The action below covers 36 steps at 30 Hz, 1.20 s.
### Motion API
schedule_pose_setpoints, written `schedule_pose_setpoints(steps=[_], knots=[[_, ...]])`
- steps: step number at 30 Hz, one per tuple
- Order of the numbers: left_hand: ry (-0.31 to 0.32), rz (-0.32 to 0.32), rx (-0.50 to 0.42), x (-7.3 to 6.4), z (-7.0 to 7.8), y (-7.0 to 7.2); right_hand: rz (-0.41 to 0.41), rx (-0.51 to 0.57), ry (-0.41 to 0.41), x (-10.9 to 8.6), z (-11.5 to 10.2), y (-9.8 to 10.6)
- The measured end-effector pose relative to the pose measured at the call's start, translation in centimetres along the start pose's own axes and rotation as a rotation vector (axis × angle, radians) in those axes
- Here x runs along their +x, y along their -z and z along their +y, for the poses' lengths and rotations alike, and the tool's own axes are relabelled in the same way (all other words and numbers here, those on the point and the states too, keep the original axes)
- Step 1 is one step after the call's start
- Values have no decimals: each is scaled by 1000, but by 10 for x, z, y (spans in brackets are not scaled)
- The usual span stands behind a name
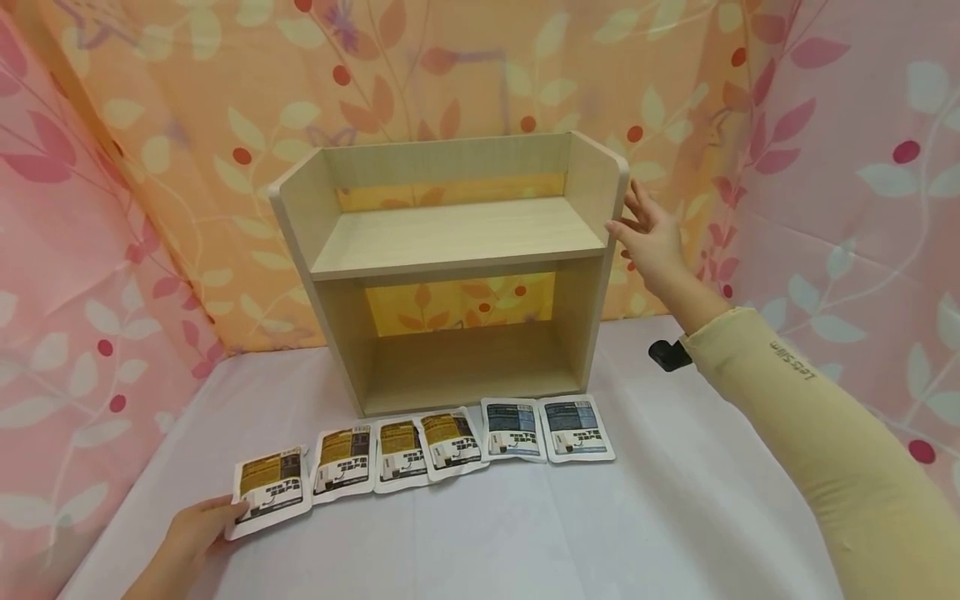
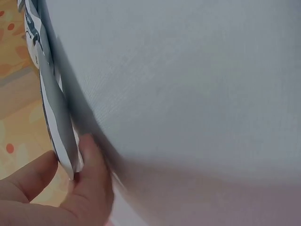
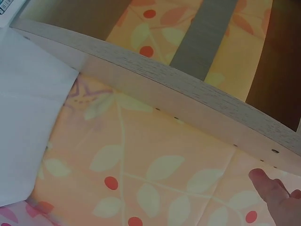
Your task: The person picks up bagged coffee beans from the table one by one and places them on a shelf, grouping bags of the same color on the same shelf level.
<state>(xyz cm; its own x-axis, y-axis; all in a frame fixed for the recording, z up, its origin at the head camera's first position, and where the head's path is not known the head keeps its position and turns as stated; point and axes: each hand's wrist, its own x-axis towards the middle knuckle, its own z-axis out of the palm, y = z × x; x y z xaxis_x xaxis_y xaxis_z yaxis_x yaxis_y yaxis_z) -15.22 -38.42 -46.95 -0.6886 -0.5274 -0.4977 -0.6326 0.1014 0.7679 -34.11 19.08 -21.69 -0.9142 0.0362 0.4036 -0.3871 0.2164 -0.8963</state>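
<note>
At the left end of a row of flat white packets, my left hand (image 1: 197, 531) pinches the lower left corner of a brown-and-yellow-labelled packet (image 1: 272, 492). In the left wrist view, thumb and finger hold the edge of this packet (image 2: 59, 122). Three more brown-and-yellow packets (image 1: 343, 460) and two blue-labelled packets (image 1: 576, 429) continue the row to the right. Behind them stands a pale wooden two-tier shelf (image 1: 457, 265). My right hand (image 1: 654, 242) is at its right side panel (image 1: 600, 192), thumb by the front edge, fingers spread along the outer side.
A white cloth (image 1: 480, 533) covers the table. Leaf-patterned curtains (image 1: 262, 167) hang behind and on both sides. Next to the right sleeve (image 1: 810, 433) is a small black object (image 1: 670, 355). The shelf has an open back, with the curtain showing through.
</note>
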Motion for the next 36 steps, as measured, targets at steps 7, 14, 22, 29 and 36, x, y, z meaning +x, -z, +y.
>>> schedule_pose_setpoints(steps=[7,14,22,29,36], knots=[[23,3,-177,-6,-1,1,-10,70,-5,3,1,-3],[-41,-80,-213,-21,1,5,-13,122,-12,4,4,-5],[-143,-244,-269,-32,8,11,21,46,-3,0,8,-7],[-112,-288,-294,-36,12,13,36,40,20,-2,9,-10],[-125,-366,-403,-40,12,14,38,6,33,0,15,-17]])
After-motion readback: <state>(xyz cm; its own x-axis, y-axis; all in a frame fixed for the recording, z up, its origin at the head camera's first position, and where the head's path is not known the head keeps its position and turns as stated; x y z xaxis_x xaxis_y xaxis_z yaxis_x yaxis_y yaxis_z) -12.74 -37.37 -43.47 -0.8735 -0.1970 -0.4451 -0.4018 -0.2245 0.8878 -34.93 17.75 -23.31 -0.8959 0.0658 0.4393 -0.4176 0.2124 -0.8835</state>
